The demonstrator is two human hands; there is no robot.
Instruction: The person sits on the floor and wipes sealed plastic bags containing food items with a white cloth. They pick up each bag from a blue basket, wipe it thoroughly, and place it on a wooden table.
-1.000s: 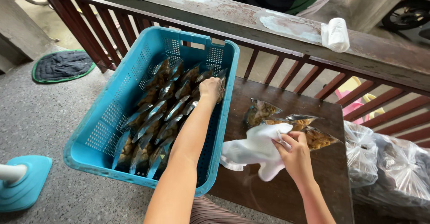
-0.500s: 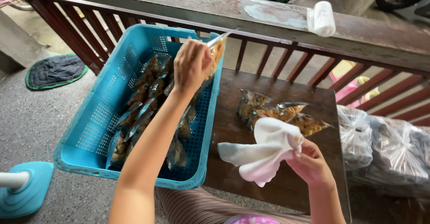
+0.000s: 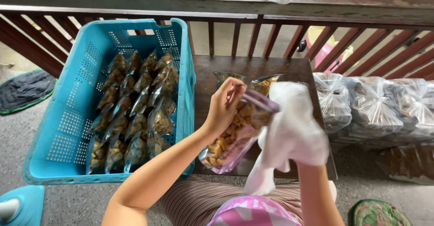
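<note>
Above the dark wooden desk, the left hand pinches the top edge of a clear snack bag, its grip closed on the plastic near the purple-tinted seal, and the bag hangs tilted with its lower end over the desk's front edge. At the bag's upper right the right hand is wholly hidden inside a white cloth, motion-blurred, so whether its grip is clenched cannot be told; the cloth touches the bag. Behind the held bag, more filled bags lie on the desk, mostly covered. Left of the desk stands a blue plastic crate holding rows of similar packets, their contents hard to make out. To the right, tied clear sacks are cut off by the frame edge.
</note>
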